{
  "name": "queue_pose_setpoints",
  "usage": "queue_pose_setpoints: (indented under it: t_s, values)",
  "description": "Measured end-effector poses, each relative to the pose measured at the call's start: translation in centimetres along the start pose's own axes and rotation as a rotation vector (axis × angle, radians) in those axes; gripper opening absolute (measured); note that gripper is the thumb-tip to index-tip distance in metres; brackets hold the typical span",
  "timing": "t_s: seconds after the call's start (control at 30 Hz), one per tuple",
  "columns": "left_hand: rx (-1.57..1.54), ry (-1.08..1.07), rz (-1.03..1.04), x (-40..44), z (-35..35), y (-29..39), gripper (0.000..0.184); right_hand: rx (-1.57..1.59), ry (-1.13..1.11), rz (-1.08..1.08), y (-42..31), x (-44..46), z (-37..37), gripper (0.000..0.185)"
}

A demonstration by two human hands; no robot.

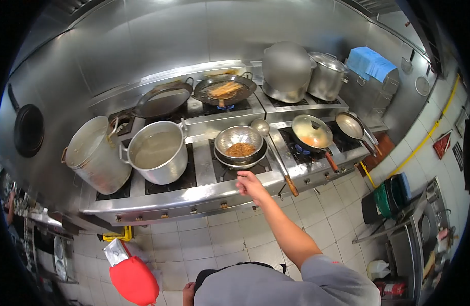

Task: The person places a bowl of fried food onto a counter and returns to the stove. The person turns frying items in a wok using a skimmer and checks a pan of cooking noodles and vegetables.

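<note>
Metal strainer [240,135] sits just beyond the fingers [241,180] of the right hand [252,186].

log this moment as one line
right hand: near metal colander; left hand: bottom edge of view; colander: holds browned food; right rear wok: over blue flame

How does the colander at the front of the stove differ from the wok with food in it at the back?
The colander is shiny and silvery, while the wok is dark. The colander sits in a pan; the wok stands above a visible blue flame. Both are round and hold browned food.
</note>
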State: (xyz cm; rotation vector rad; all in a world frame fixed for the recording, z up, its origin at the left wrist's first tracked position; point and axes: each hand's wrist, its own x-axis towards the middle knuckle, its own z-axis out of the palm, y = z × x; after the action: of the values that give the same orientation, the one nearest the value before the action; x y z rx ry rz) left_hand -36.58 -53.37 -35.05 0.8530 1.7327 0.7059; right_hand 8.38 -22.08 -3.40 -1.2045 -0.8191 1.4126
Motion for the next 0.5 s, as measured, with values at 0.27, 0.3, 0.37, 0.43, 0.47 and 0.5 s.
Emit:
queue_pose_setpoints:
  t_s: [0.27,0.3,0.37,0.43,0.47,0.5]
  values:
    - [0.309,-0.185,-0.025,0.6,-0.8,3.8,0.026,0.135,-0.183,0.073,1.1,4.1,4.5,0.020]
    - [0.310,-0.199,-0.042,1.3,-0.6,4.1,0.025,0.119,-0.163,0.110,1.1,4.1,4.7,0.021]
    - [0.314,-0.221,-0.062,2.4,-0.6,4.6,0.025,0.125,-0.153,0.135,0.9,4.3,4.8,0.032]
    - [0.312,-0.245,-0.066,4.0,-0.7,5.6,0.025,0.134,-0.133,0.122,0.6,5.3,3.9,0.032]
    - [0.309,-0.258,-0.063,5.1,-0.8,6.2,0.025,0.146,-0.120,0.108,0.0,5.5,3.6,0.033]
    - [0.305,-0.273,-0.063,6.1,-0.8,6.8,0.025,0.165,-0.066,0.123,-0.7,5.8,3.3,0.031]
